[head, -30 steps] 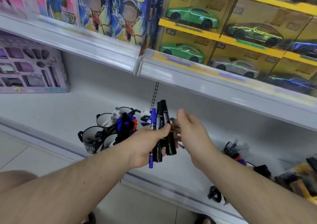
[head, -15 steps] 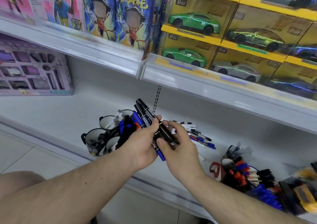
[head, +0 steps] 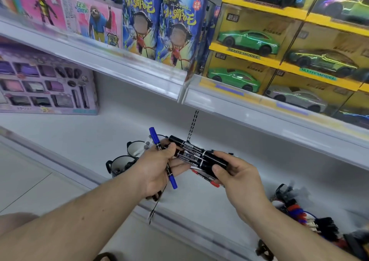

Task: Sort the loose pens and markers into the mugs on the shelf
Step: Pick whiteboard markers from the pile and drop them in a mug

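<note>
Both hands hold a bundle of markers above the white shelf.

Left to right: the mugs [head: 127, 156] stand on the shelf [head: 60, 132] just left of the hands; the left hand [head: 159, 166] grips a blue pen [head: 159, 150] and the black markers [head: 195, 156]; the right hand [head: 233, 172] curls round the markers' right ends and a red pen [head: 207, 179].

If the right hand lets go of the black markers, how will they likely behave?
The black markers look round and smooth, so they would probably slip apart and roll. They seem stiff and light. The left hand also holds a blue pen, so its grip may be weak.
</note>
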Demonstrator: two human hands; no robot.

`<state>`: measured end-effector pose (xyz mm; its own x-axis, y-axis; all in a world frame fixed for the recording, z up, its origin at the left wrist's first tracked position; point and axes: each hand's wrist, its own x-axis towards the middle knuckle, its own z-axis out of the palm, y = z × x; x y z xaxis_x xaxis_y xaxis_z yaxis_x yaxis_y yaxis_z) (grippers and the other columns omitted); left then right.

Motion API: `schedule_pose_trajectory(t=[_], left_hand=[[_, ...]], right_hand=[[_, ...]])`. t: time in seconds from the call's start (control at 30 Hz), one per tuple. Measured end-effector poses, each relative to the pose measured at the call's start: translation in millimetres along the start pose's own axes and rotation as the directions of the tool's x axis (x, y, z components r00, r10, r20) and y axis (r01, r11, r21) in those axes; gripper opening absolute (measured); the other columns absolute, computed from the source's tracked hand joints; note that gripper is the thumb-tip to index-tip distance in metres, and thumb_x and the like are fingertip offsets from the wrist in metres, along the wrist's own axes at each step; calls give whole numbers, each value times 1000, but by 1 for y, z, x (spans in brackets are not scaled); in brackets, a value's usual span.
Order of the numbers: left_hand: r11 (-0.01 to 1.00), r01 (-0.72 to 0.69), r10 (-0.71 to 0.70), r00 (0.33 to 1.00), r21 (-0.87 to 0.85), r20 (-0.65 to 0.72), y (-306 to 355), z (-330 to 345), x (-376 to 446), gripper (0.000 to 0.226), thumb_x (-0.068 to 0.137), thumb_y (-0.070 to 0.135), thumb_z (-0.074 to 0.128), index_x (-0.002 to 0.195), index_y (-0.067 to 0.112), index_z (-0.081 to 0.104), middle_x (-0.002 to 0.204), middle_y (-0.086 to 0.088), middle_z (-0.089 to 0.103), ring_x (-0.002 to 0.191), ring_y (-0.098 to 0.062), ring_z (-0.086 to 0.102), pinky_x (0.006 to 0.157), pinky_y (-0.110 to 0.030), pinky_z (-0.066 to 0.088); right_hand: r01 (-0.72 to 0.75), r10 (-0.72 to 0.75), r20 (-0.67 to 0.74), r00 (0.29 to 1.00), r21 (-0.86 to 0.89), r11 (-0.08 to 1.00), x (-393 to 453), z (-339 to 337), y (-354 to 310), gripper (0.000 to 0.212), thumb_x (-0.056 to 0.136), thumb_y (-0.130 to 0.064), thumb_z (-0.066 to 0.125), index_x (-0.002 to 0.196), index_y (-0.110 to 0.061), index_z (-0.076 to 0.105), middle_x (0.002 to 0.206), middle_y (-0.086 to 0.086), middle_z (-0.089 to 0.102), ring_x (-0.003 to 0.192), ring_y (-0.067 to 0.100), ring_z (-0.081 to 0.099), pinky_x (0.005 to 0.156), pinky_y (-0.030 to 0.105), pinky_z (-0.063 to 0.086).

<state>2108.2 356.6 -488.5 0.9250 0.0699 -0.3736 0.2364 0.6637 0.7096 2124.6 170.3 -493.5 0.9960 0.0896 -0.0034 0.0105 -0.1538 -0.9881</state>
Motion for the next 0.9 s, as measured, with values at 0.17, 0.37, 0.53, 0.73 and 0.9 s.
schedule_pose_trajectory(t=[0.17, 0.37, 0.53, 0.73, 0.9], left_hand=[[975, -78, 71, 997, 206, 39, 9, -17, 3, 38, 97, 6, 54, 131, 24, 54, 113, -18, 68, 70, -24, 73, 57, -25, 57], [840, -59, 31, 998, 540, 60, 17, -33, 8, 27, 95, 3, 59, 119, 13, 60, 102, -17, 73, 75, -26, 74, 44, -18, 46], [718, -47, 30, 999, 695, 36, 34, -44, 8, 20, 97, 6, 57, 113, 15, 63, 93, -7, 74, 66, -19, 73, 39, -16, 33], [618, -1, 260, 944, 786, -203, 84, -90, 23, 13, 91, 8, 61, 104, 10, 57, 90, -8, 62, 56, -15, 58, 49, -25, 35], [390, 97, 200, 962, 916, -188, 80, -97, 34, 30, 88, 10, 53, 116, 19, 45, 91, -11, 62, 72, -23, 57, 61, -29, 41]], right_hand=[[-14, 17, 112, 994, -32, 999, 8, -5, -4, 38, 90, 6, 62, 102, -29, 72, 92, 2, 76, 68, 25, 60, 64, 29, 49], [-58, 63, 129, 990, -40, 998, 11, -1, -10, 32, 89, 6, 63, 98, -23, 73, 89, 8, 74, 62, 26, 58, 55, 27, 48], [-107, 108, 27, 994, -26, 994, 16, 14, -7, 22, 92, 2, 61, 99, -17, 69, 84, 6, 73, 56, 20, 63, 56, 22, 48], [-92, 78, -52, 996, -351, 932, 60, 14, -9, 27, 92, -2, 61, 87, -27, 72, 77, -7, 74, 71, 23, 73, 75, 43, 60], [103, -76, 70, 995, -716, 690, 105, 49, -10, 29, 94, -12, 59, 122, -16, 68, 109, 1, 69, 80, 20, 62, 67, 23, 45]])
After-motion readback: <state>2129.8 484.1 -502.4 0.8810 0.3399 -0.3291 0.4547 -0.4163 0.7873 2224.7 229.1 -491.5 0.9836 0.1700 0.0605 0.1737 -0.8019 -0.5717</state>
